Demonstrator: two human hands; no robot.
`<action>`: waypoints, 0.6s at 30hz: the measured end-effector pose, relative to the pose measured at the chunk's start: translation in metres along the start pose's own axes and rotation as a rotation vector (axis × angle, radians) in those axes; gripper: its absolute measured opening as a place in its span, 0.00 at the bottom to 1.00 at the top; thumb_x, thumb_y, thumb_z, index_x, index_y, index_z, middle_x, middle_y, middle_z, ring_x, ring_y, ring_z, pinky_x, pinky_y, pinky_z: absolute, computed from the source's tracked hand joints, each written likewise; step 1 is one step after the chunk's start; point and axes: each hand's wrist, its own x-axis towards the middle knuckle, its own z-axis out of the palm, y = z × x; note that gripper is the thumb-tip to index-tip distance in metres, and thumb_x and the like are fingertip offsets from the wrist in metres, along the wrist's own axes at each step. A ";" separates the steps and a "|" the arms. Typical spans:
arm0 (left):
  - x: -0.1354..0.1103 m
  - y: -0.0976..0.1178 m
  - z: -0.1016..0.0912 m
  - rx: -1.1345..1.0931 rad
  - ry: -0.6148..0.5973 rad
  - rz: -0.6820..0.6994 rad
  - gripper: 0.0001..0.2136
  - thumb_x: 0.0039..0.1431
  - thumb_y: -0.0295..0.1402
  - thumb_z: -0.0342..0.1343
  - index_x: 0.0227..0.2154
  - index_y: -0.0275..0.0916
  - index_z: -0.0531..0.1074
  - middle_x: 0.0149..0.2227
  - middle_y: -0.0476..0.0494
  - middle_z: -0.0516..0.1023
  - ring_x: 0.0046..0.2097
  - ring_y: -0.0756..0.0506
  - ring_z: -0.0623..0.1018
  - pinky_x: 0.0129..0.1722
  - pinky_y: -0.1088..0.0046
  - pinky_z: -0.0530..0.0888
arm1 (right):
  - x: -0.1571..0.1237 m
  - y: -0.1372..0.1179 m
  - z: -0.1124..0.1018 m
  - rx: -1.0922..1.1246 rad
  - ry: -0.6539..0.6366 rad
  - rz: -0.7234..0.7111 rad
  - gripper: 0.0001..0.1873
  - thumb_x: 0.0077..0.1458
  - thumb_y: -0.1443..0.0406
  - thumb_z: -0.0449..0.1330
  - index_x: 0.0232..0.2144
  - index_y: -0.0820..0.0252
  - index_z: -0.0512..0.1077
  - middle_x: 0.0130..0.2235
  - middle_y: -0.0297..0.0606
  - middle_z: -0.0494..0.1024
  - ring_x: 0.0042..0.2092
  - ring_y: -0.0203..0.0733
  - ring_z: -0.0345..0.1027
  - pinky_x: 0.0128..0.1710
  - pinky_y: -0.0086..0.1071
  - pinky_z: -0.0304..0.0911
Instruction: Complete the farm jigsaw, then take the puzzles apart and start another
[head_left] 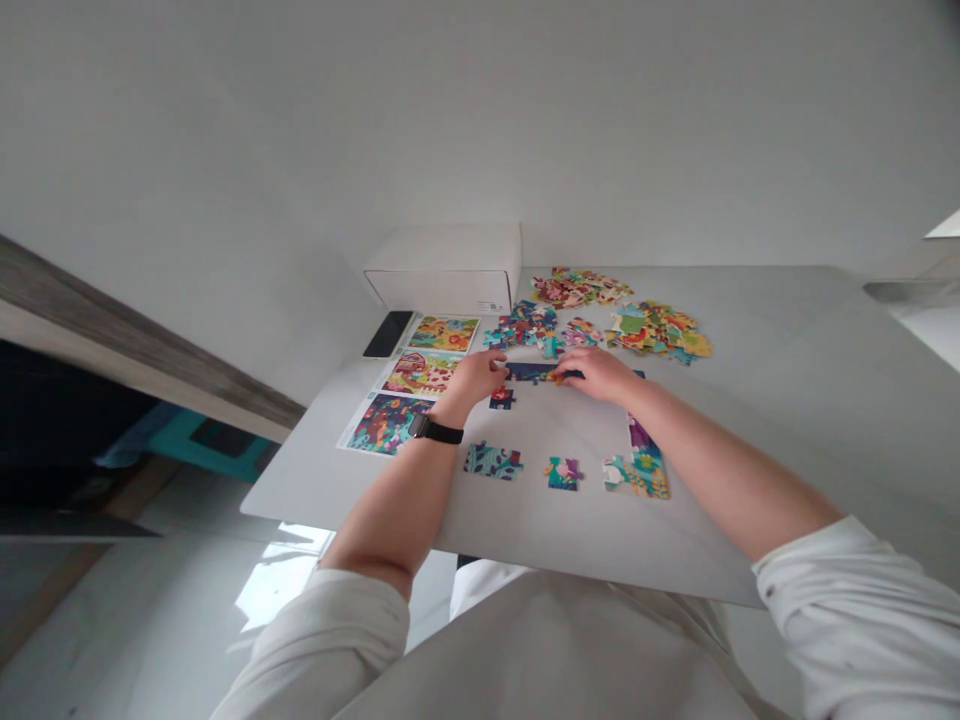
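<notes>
Dark blue cardboard jigsaw pieces (529, 372), interlocked with knobbed edges, flat on a pale table (757, 420), between the left hand (474, 380) and right hand (596, 375), both narrowly curled against them, grip unclear

Our left hand (474, 380) and right hand (598, 374) reach inward, palms down, fingers slightly curled, fingertips a short gap apart; a black watch (435, 431) circles the left wrist (452, 410), and white sleeves (847, 590) sit pushed back from our bare forearms (397, 495)
</notes>
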 end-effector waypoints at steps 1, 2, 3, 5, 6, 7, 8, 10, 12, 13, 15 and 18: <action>0.000 -0.002 -0.001 0.007 0.011 0.007 0.18 0.64 0.34 0.61 0.55 0.40 0.82 0.42 0.42 0.87 0.43 0.41 0.83 0.45 0.69 0.75 | 0.002 -0.001 0.000 -0.005 -0.005 0.001 0.14 0.61 0.70 0.69 0.48 0.51 0.85 0.49 0.43 0.85 0.55 0.52 0.77 0.60 0.45 0.68; 0.000 -0.005 -0.002 0.011 0.026 0.016 0.18 0.64 0.34 0.61 0.55 0.40 0.82 0.42 0.42 0.87 0.43 0.41 0.83 0.46 0.69 0.75 | 0.003 -0.002 0.001 -0.011 -0.010 0.002 0.14 0.61 0.69 0.69 0.48 0.51 0.85 0.49 0.43 0.85 0.55 0.52 0.77 0.60 0.46 0.68; 0.000 -0.007 -0.003 0.013 0.043 0.026 0.18 0.64 0.34 0.61 0.55 0.41 0.82 0.43 0.42 0.86 0.43 0.41 0.83 0.46 0.68 0.75 | 0.005 -0.003 0.001 -0.017 -0.016 0.002 0.14 0.61 0.69 0.68 0.48 0.51 0.85 0.50 0.44 0.85 0.55 0.52 0.77 0.60 0.46 0.68; 0.000 -0.012 -0.005 0.009 0.079 0.056 0.17 0.64 0.34 0.61 0.55 0.41 0.82 0.43 0.42 0.86 0.43 0.41 0.83 0.48 0.67 0.76 | 0.007 -0.005 0.002 -0.031 -0.028 0.002 0.14 0.62 0.69 0.68 0.49 0.51 0.85 0.50 0.43 0.84 0.55 0.52 0.76 0.60 0.46 0.68; -0.001 -0.015 -0.006 0.005 0.090 0.072 0.17 0.64 0.34 0.61 0.54 0.41 0.83 0.43 0.42 0.86 0.43 0.41 0.83 0.49 0.67 0.76 | 0.008 -0.006 0.002 -0.039 -0.034 0.001 0.14 0.62 0.68 0.68 0.49 0.51 0.85 0.50 0.43 0.84 0.55 0.52 0.76 0.60 0.45 0.68; -0.001 -0.017 -0.007 -0.001 0.097 0.089 0.16 0.65 0.34 0.61 0.53 0.40 0.83 0.44 0.42 0.86 0.43 0.42 0.82 0.49 0.67 0.76 | 0.009 -0.007 0.002 -0.045 -0.038 0.001 0.14 0.63 0.68 0.67 0.49 0.50 0.85 0.50 0.43 0.84 0.55 0.51 0.76 0.60 0.45 0.67; -0.002 -0.019 -0.007 -0.008 0.100 0.109 0.16 0.65 0.34 0.61 0.53 0.40 0.83 0.44 0.42 0.86 0.43 0.42 0.82 0.50 0.67 0.76 | 0.010 -0.008 0.002 -0.050 -0.041 0.001 0.14 0.63 0.68 0.67 0.49 0.50 0.85 0.50 0.42 0.84 0.55 0.51 0.76 0.61 0.45 0.67; -0.003 -0.022 -0.007 -0.019 0.105 0.156 0.15 0.65 0.33 0.61 0.53 0.39 0.83 0.46 0.41 0.85 0.42 0.43 0.82 0.51 0.66 0.77 | 0.012 -0.010 0.003 -0.051 -0.040 0.002 0.14 0.63 0.69 0.67 0.49 0.51 0.85 0.50 0.43 0.84 0.55 0.52 0.76 0.61 0.46 0.67; -0.005 -0.024 -0.006 -0.024 0.110 0.212 0.15 0.64 0.32 0.62 0.52 0.40 0.82 0.50 0.40 0.84 0.42 0.44 0.82 0.52 0.66 0.77 | 0.013 -0.012 0.003 -0.047 -0.037 0.007 0.14 0.63 0.69 0.67 0.48 0.51 0.85 0.50 0.43 0.84 0.55 0.51 0.76 0.61 0.45 0.67; -0.006 -0.025 -0.006 -0.024 0.112 0.238 0.15 0.64 0.31 0.62 0.52 0.40 0.82 0.51 0.40 0.83 0.43 0.44 0.82 0.53 0.65 0.77 | 0.014 -0.013 0.003 -0.046 -0.039 0.010 0.14 0.63 0.70 0.67 0.48 0.51 0.85 0.50 0.43 0.84 0.54 0.51 0.76 0.60 0.45 0.67; -0.008 -0.026 -0.005 -0.019 0.108 0.274 0.14 0.63 0.31 0.63 0.51 0.40 0.82 0.53 0.39 0.82 0.45 0.43 0.82 0.55 0.64 0.78 | 0.015 -0.014 0.002 -0.046 -0.043 0.012 0.14 0.63 0.70 0.66 0.49 0.51 0.85 0.51 0.43 0.84 0.54 0.51 0.76 0.60 0.44 0.67; -0.012 -0.030 -0.006 0.001 0.066 0.322 0.17 0.63 0.33 0.65 0.53 0.41 0.80 0.55 0.38 0.80 0.50 0.41 0.82 0.57 0.62 0.78 | 0.014 -0.015 0.002 -0.051 -0.042 0.011 0.14 0.63 0.70 0.66 0.49 0.52 0.84 0.52 0.43 0.83 0.55 0.51 0.75 0.60 0.45 0.67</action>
